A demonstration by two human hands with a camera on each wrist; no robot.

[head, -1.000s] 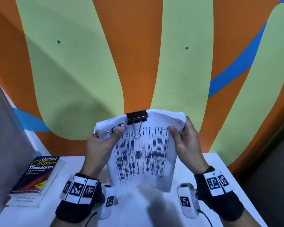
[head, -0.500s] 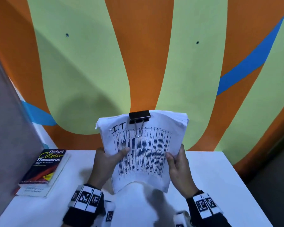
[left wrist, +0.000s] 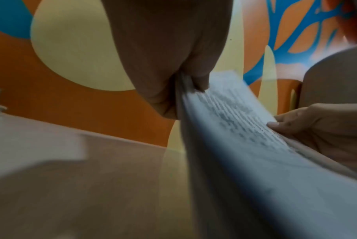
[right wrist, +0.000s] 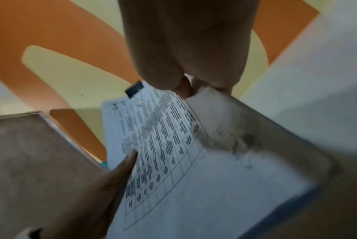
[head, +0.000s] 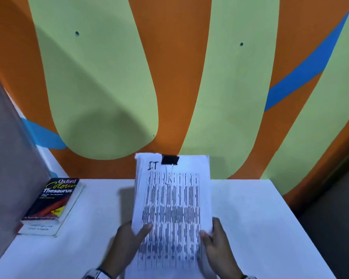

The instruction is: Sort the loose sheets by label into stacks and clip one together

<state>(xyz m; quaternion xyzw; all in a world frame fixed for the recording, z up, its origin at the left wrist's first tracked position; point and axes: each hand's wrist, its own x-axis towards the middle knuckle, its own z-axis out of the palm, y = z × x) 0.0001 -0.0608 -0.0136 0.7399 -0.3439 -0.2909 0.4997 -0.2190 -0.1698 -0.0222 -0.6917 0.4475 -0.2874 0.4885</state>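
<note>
A stack of printed sheets (head: 172, 208) marked "I.T" at its top left is held over the white table (head: 260, 218). A black binder clip (head: 169, 159) bites its top edge, one wire handle folded down over the front page. My left hand (head: 129, 238) pinches the stack's lower left edge, thumb on the front. My right hand (head: 216, 238) pinches the lower right edge the same way. The left wrist view shows the stack (left wrist: 234, 129) edge-on between thumb and fingers. In the right wrist view the clip (right wrist: 134, 89) sits at the far end of the page (right wrist: 163, 145).
A black Oxford Colour Thesaurus (head: 52, 198) lies on a second book at the table's left side, next to a grey panel (head: 6, 168). The orange, green and blue painted wall (head: 169, 77) stands right behind the table. The table's right edge drops off to a dark floor.
Both hands have slid from the stack's top corners down to its lower edges. The stack now hangs straighter and lower over the table.
</note>
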